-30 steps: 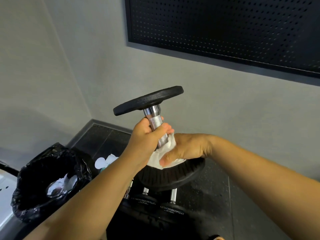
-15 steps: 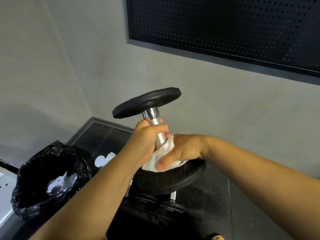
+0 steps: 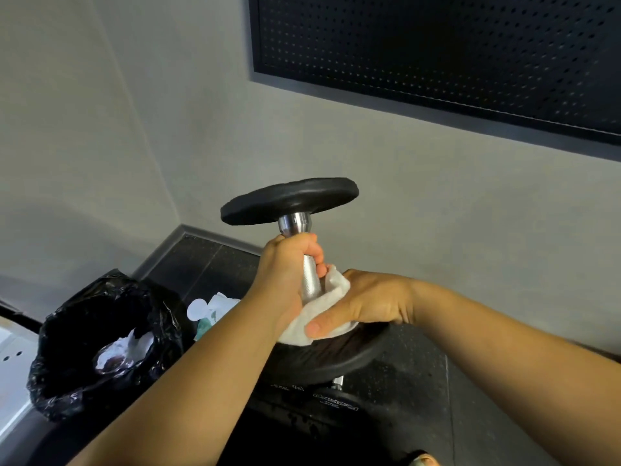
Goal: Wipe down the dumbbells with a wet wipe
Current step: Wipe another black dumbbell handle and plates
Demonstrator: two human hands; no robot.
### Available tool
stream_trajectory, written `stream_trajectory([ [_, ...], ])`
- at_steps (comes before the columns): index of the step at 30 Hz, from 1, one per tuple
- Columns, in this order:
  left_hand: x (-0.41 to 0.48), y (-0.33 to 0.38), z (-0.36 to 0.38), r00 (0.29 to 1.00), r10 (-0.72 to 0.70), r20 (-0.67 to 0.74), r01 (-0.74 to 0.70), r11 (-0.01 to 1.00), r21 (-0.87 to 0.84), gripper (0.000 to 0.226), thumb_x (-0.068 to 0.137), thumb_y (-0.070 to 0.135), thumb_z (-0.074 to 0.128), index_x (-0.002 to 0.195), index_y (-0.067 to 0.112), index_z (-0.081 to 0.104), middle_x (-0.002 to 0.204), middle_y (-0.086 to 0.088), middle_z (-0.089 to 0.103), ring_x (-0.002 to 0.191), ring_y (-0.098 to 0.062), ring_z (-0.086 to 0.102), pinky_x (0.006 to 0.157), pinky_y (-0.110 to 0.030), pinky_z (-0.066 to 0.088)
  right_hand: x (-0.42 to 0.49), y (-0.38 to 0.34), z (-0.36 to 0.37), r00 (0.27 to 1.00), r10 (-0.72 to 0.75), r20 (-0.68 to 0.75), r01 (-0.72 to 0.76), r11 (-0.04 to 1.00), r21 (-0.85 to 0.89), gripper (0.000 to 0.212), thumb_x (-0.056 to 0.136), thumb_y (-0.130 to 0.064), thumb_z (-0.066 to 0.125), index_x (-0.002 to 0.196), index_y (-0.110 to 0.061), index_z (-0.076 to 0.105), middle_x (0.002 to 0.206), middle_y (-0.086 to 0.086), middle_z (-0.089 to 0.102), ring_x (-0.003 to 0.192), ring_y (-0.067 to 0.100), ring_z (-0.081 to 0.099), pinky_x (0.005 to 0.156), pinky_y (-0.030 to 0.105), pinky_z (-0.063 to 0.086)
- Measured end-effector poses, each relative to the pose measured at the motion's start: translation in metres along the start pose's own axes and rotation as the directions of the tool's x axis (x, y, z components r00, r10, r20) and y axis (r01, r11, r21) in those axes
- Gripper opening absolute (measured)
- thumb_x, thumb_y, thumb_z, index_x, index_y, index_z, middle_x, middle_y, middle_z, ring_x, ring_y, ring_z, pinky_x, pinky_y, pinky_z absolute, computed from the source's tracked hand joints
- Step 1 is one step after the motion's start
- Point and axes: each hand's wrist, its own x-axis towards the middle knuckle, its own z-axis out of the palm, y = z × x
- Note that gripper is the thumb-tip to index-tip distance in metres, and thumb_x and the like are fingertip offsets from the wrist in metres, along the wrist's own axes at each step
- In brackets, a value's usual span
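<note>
Centrally, one dumbbell [image 3: 290, 201] is held upright above other dumbbells [image 3: 336, 403], its metal handle [image 3: 312, 284] gripped by the left hand [image 3: 285, 277]. One white wipe [image 3: 331, 290] is clutched by the right hand [image 3: 366, 301] against the handle base and lower plate [image 3: 336, 358]. One black bin bag [image 3: 67, 348], containing used wipes [image 3: 134, 341], is placed at left.
</note>
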Motion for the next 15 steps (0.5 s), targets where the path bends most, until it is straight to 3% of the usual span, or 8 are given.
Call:
stream_trajectory([
  [2, 0.000, -0.004, 0.006, 0.989, 0.106, -0.104, -0.093, 0.988, 0.119, 0.011, 0.087, 0.005, 0.056, 0.096, 0.011, 0.058, 0.075, -0.006, 0.055, 0.066, -0.016, 0.056, 0.070, -0.031, 0.051, 0.010, -0.003, 0.014, 0.998, 0.008, -0.070, -0.012, 0.998, -0.059, 0.051, 0.060, -0.041, 0.086, 0.104, -0.025, 0.067, 0.104, -0.008, 0.070, 0.100, 0.011, 0.064, 0.097, 0.030, 0.049],
  [4, 0.004, -0.009, 0.011, 0.974, 0.179, -0.138, -0.153, 0.972, 0.178, 0.013, 0.089, 0.007, 0.058, 0.102, 0.011, 0.057, 0.078, -0.005, 0.056, 0.066, -0.015, 0.056, 0.067, -0.029, 0.050, 0.019, -0.005, 0.027, 0.980, 0.034, -0.196, -0.060, 0.990, -0.125, 0.053, 0.060, -0.037, 0.085, 0.105, -0.019, 0.064, 0.104, -0.003, 0.068, 0.100, 0.016, 0.063, 0.096, 0.036, 0.049],
  [7, 0.011, -0.012, 0.012, 0.966, 0.188, -0.179, -0.148, 0.965, 0.216, 0.021, 0.090, 0.010, 0.061, 0.110, 0.006, 0.056, 0.077, -0.005, 0.056, 0.067, -0.016, 0.057, 0.071, -0.033, 0.053, 0.025, -0.008, 0.035, 0.949, 0.080, -0.306, -0.154, 0.962, -0.225, 0.059, 0.062, -0.038, 0.082, 0.112, -0.015, 0.059, 0.107, 0.001, 0.065, 0.104, 0.021, 0.060, 0.098, 0.039, 0.047],
  [9, 0.012, -0.010, 0.009, 0.972, 0.157, -0.175, -0.120, 0.972, 0.204, 0.012, 0.089, 0.009, 0.061, 0.101, 0.009, 0.058, 0.077, -0.004, 0.058, 0.068, -0.016, 0.058, 0.078, -0.036, 0.054, 0.024, -0.008, 0.031, 0.963, 0.085, -0.256, -0.144, 0.965, -0.221, 0.061, 0.060, -0.042, 0.083, 0.111, -0.017, 0.061, 0.107, 0.000, 0.066, 0.102, 0.021, 0.061, 0.098, 0.038, 0.047],
  [12, 0.006, -0.006, 0.001, 0.994, 0.034, -0.104, -0.023, 0.995, 0.100, 0.009, 0.086, 0.006, 0.060, 0.080, 0.012, 0.058, 0.069, -0.005, 0.056, 0.062, -0.017, 0.056, 0.070, -0.032, 0.051, 0.011, -0.007, 0.018, 0.995, 0.062, -0.075, -0.071, 0.991, -0.110, 0.057, 0.061, -0.044, 0.084, 0.110, -0.022, 0.065, 0.107, -0.005, 0.069, 0.101, 0.014, 0.063, 0.099, 0.033, 0.047],
  [15, 0.003, -0.004, -0.008, 0.995, -0.097, 0.016, 0.098, 0.992, -0.076, 0.007, 0.081, 0.004, 0.056, 0.076, 0.009, 0.054, 0.058, -0.005, 0.051, 0.050, -0.016, 0.049, 0.058, -0.029, 0.046, 0.001, -0.004, 0.006, 0.999, 0.037, 0.035, -0.033, 0.993, -0.112, 0.048, 0.066, -0.047, 0.082, 0.106, -0.023, 0.069, 0.107, -0.007, 0.070, 0.102, 0.011, 0.064, 0.102, 0.029, 0.044],
])
